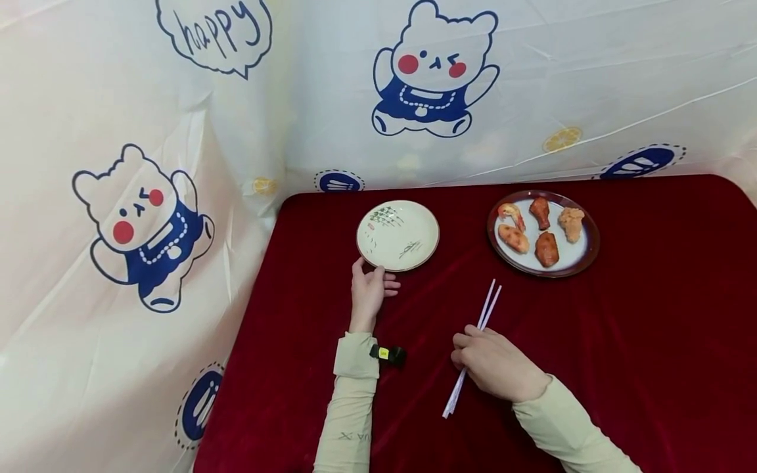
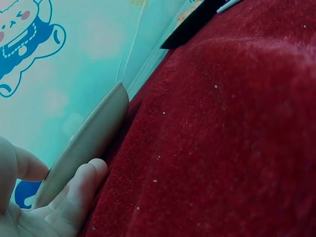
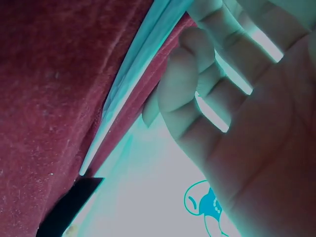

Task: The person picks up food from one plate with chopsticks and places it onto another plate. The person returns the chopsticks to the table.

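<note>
My left hand (image 1: 369, 289) holds the near-left rim of a small cream plate (image 1: 408, 236) painted with green sprigs. In the left wrist view the thumb lies on the rim of the plate (image 2: 94, 133) and fingers (image 2: 84, 182) reach under it. Lower right in the head view, my right hand (image 1: 493, 361) grips a pair of pale chopsticks (image 1: 487, 305) around their middle. Their tips point away toward the brown-rimmed plate. The right wrist view has the chopsticks (image 3: 133, 79) close over the red cloth, beside curled fingers (image 3: 177, 79).
Back right stands a brown-rimmed plate (image 1: 591, 253) bearing a shrimp (image 1: 512, 215), a drumstick (image 1: 539, 213), a fried chicken piece (image 1: 571, 225) and other browned pieces. Dark red cloth (image 1: 650, 368) covers the table. A white printed curtain (image 1: 331, 98) hangs behind and at left.
</note>
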The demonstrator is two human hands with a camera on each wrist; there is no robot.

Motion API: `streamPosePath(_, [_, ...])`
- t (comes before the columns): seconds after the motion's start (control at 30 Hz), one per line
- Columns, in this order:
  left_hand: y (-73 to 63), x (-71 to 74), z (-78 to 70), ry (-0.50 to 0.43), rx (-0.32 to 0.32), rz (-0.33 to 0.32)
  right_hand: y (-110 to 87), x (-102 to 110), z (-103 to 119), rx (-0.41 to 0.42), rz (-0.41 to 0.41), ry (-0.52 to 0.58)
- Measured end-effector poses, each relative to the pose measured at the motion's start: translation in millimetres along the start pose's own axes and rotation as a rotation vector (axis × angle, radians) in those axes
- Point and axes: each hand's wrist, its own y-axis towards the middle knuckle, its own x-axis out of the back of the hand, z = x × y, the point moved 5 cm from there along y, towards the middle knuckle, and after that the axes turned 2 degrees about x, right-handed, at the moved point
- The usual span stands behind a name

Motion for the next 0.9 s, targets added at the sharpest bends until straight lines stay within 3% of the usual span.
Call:
streamPosePath(0.2, [-1.3,0.6,0.0,-0.006,0.008,-0.005,2.2,-1.2,2.7,0.071,-0.039,-0.028])
streamPosePath(0.37, [0.2,0.5,-0.6,-0.042,0.021,0.011,4.6,8.4,5.7,0.125,-0.118,-0.017])
streamPosePath(0.53, [1.0,1.1,-3.5,-0.067,0.037,0.048,-1.4,38.5,-0.3,0.136,-0.273,0.067])
streamPosePath(0.77, [-5.0,6.8,-8.9,-0.080,0.104,0.089,-21.5,87.1,-17.1,0.187,-0.583,0.293])
streamPosePath(0.9, [-3.3,7.7,-12.8,-0.110,0.116,0.079,-31.6,103.2,-25.4,0.177,-0.688,0.310])
